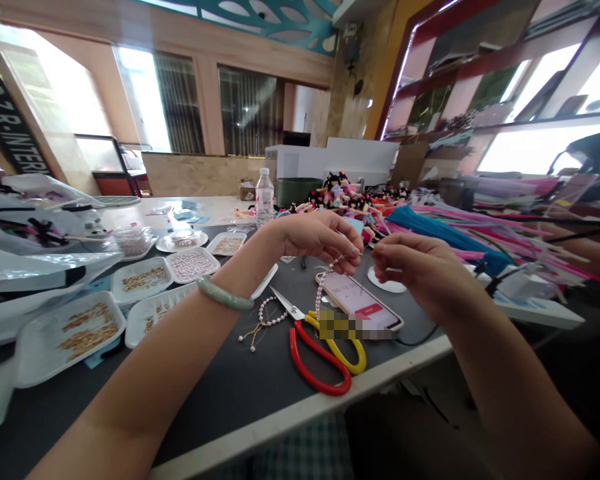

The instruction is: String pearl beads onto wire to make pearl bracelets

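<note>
Raised over the table, my left hand (pixel 320 239) is closed on one end of a strand of pearl-like beads (pixel 319 293), which dangles below its fingertips. My right hand (pixel 415 268) is held just to the right, thumb and fingers pinched together; whatever is between them is too small to make out. The two hands' fingertips are close but apart. Beneath them lie scissors (pixel 325 388) with one red and one yellow handle, blades slightly parted. A beaded bracelet (pixel 276 321) with dangling ends rests left of the scissors, and a phone (pixel 367 303) lies to their right.
White trays (pixel 29 363) of gold-coloured findings and a tray of pinkish beads (pixel 193 263) spread over the left side. A water bottle (pixel 265 200) stands at the back. Small dolls (pixel 337 190) and pink and blue strands (pixel 440 230) are heaped at the right. The table's pale edge (pixel 300 415) runs in front.
</note>
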The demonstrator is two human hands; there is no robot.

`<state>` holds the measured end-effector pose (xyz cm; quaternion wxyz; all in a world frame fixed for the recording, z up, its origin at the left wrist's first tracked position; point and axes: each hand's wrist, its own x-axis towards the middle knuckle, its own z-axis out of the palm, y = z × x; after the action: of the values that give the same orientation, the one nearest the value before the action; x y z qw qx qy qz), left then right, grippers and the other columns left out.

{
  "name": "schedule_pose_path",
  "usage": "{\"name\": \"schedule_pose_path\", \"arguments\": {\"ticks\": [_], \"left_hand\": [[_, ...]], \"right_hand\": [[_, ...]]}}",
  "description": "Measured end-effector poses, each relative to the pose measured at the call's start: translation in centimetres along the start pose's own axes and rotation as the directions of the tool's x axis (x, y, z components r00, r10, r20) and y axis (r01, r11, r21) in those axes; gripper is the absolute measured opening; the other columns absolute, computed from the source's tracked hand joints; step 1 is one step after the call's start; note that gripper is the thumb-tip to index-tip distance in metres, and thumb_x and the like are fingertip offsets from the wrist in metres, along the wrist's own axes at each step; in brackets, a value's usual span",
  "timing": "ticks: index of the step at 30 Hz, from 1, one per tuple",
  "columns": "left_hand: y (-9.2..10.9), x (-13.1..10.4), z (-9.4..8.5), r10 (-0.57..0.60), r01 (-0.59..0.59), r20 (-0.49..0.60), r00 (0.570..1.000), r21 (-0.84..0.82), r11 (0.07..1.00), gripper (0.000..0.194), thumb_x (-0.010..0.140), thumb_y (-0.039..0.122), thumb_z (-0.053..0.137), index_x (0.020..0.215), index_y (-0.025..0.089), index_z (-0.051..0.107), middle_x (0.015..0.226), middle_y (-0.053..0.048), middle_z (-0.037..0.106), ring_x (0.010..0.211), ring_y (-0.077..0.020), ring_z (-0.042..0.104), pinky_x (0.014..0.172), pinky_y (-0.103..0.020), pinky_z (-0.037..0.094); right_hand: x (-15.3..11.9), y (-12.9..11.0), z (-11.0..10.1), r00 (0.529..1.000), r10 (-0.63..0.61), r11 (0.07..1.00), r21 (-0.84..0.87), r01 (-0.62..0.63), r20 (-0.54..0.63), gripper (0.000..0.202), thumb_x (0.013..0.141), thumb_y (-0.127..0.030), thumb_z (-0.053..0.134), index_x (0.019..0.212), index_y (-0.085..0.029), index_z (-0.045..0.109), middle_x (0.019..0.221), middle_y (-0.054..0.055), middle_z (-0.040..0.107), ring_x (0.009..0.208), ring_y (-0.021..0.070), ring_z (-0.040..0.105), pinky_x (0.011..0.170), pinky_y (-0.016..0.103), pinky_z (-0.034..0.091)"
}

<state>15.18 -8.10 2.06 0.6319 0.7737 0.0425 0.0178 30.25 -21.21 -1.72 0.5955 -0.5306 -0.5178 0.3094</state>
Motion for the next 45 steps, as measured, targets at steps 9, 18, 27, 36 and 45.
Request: {"name": "schedule_pose_path", "arguments": {"ticks": [9,18,27,36,45], "left_hand": [[0.25,-0.22,0.39,0.023,-0.022,0.028,0.999,-0.045,0.999,0.016,0.069,0.017,0.068,0.081,0.012,0.059,0.076,-0.006,0.069,0.074,-0.0159,0.067,0.073,-0.032,0.052],[-0.03,0.12,0.22,-0.006,0.008,0.036,0.999,-0.068,0.998,0.018,0.066,0.018,0.071,0.082,0.012,0.065,0.077,-0.007,0.07,0.073,-0.0154,0.067,0.075,-0.031,0.053],[-0.08,0.07,0.02,-0.04,0.043,0.063,0.997,-0.039,0.998,0.02,0.062,0.022,0.075,0.079,0.014,0.069,0.076,-0.006,0.07,0.072,-0.0158,0.068,0.07,-0.027,0.054],[-0.63,0.41,-0.06,-0.064,0.065,0.057,0.996,-0.018,0.998,0.021,0.062,0.025,0.076,0.077,0.013,0.067,0.074,-0.006,0.07,0.067,-0.0134,0.067,0.069,-0.027,0.054],[-0.43,0.42,0.14,-0.088,0.088,0.01,0.996,-0.022,0.996,0.022,0.059,0.026,0.076,0.073,0.015,0.065,0.071,-0.006,0.069,0.065,-0.014,0.065,0.068,-0.03,0.053]], "right_hand": [[-0.12,-0.11,-0.14,0.991,-0.011,0.998,-0.063,0.019,0.134,0.018,0.07,-0.027,0.06,0.054,-0.021,0.059,0.054,-0.001,0.051,0.051,0.0122,0.051,0.052,0.027,0.044],[-0.44,-0.46,0.35,0.98,0.002,0.993,-0.117,0.022,0.198,0.021,0.07,-0.029,0.06,0.052,-0.02,0.055,0.051,-0.001,0.051,0.051,0.0124,0.051,0.053,0.027,0.042],[-0.19,0.01,-0.28,0.959,-0.005,0.986,-0.159,0.052,0.285,0.023,0.074,-0.037,0.061,0.059,-0.02,0.058,0.055,0.0,0.055,0.054,0.0124,0.051,0.054,0.026,0.041],[-0.07,-0.13,-0.32,0.952,0.023,0.974,-0.222,0.048,0.305,0.028,0.072,-0.043,0.065,0.058,-0.02,0.06,0.055,0.0,0.056,0.053,0.0114,0.048,0.052,0.025,0.039],[0.03,0.24,-0.18,0.987,-0.034,0.979,-0.195,0.065,0.16,0.027,0.072,-0.043,0.066,0.058,-0.021,0.059,0.056,0.0,0.054,0.054,0.0117,0.05,0.053,0.026,0.041]]}}
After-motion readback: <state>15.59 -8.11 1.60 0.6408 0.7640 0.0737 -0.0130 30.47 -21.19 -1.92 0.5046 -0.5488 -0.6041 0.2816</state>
